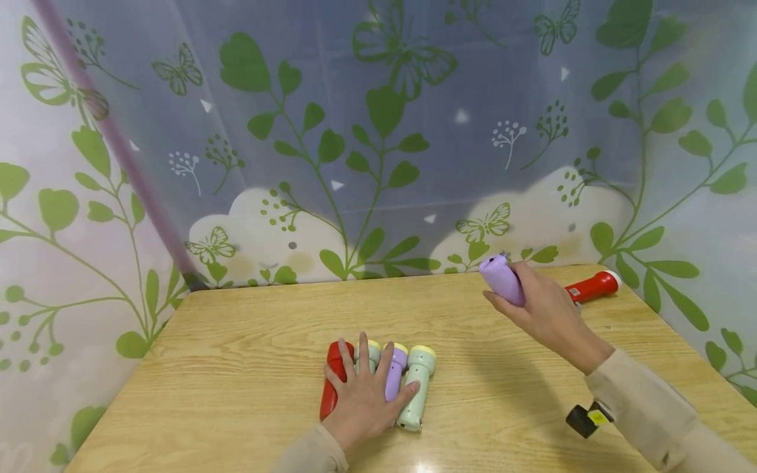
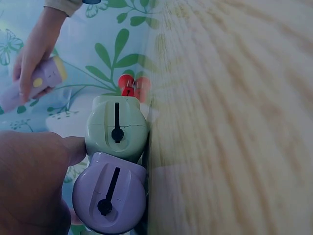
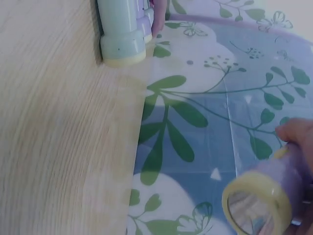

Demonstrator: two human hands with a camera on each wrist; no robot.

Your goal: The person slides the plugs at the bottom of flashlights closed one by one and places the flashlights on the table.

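Four-fingered and spread, my left hand (image 1: 362,397) rests on a row of flashlights lying side by side: a red flashlight (image 1: 329,394), a pale green one (image 1: 374,353), a purple one (image 1: 396,374) and another pale green one (image 1: 421,363). Its thumb touches the rightmost green flashlight. My right hand (image 1: 552,318) grips a second purple flashlight (image 1: 501,279) in the air above the table's right side. That flashlight's yellow-rimmed lens (image 3: 259,205) faces the right wrist camera. In the left wrist view, tail ends of a green flashlight (image 2: 105,125) and a purple flashlight (image 2: 85,200) show black straps.
Another red flashlight (image 1: 597,285) lies at the back right of the wooden table (image 1: 236,341), partly hidden by my right hand. A patterned curtain (image 1: 443,164) hangs behind the table and along both sides. A black wrist camera (image 1: 582,420) hangs at my right sleeve.
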